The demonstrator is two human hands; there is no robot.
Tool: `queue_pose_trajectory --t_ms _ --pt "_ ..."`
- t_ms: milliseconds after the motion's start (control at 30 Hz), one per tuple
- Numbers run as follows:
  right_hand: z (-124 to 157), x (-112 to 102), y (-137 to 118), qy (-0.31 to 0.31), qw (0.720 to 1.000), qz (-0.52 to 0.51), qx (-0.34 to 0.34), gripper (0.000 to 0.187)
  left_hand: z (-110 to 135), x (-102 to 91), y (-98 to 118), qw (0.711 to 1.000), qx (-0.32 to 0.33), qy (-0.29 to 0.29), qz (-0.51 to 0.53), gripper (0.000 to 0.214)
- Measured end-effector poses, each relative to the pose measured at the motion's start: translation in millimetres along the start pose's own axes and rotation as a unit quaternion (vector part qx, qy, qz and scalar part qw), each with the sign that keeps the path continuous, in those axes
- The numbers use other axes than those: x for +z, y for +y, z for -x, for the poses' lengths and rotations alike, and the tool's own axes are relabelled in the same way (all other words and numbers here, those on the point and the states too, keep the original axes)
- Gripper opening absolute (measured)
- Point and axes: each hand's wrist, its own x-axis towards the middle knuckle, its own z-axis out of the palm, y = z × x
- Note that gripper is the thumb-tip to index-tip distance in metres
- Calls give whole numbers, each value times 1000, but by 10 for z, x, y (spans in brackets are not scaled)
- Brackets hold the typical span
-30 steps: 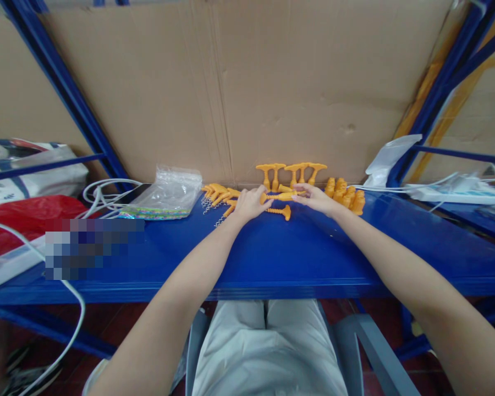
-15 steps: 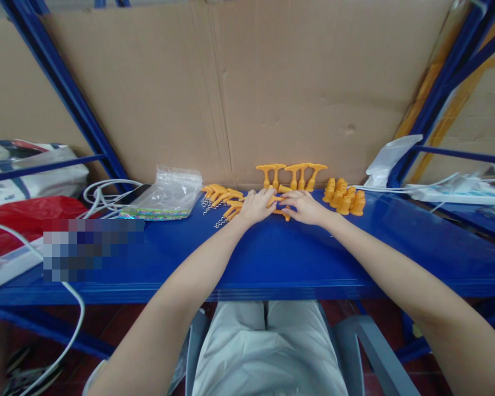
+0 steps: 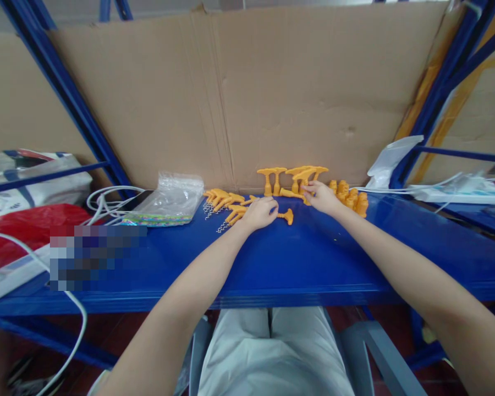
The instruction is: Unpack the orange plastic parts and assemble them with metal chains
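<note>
My right hand (image 3: 320, 197) pinches a yellow T-handled corkscrew (image 3: 303, 179), upright in its sheath, beside the standing row at the back. In that row, several sheathed corkscrews (image 3: 268, 180) have their handles uppermost. My left hand (image 3: 260, 213) rests low with curled fingers; what they hold, if anything, is hidden. Just right of those fingers lies another yellow corkscrew (image 3: 287, 216), its stem reaching toward them. Left of that hand is a pile of corkscrews (image 3: 223, 199) with bare metal spirals. A loose yellow piece (image 3: 289, 193) lies in front of the row.
Several yellow sheaths (image 3: 350, 198) stand right of my right hand on the blue table (image 3: 297, 264). Clear plastic bags (image 3: 177, 201) lie left of the pile. White cables (image 3: 103, 203) and a red bag (image 3: 33, 231) are farther left. Cardboard (image 3: 280, 99) walls off the back.
My hands have parted. The right one has moved right and back, bringing an upright corkscrew to the row; the left stays beside the lying corkscrew. The camera view has tilted slightly upward.
</note>
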Motion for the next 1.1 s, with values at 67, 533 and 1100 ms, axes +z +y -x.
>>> queue_pose_trajectory --t_ms 67,533,1100 --pt "-95 -58 68 7 999 -10 31 40 -7 20 -10 1000 14 -2 4 20" --pt "-607 -193 177 -71 967 54 240 35 -1 48 -1 1000 13 1 17 21" --pt "-908 148 635 -68 958 58 273 30 0 55 33 1000 5 -9 23 19"
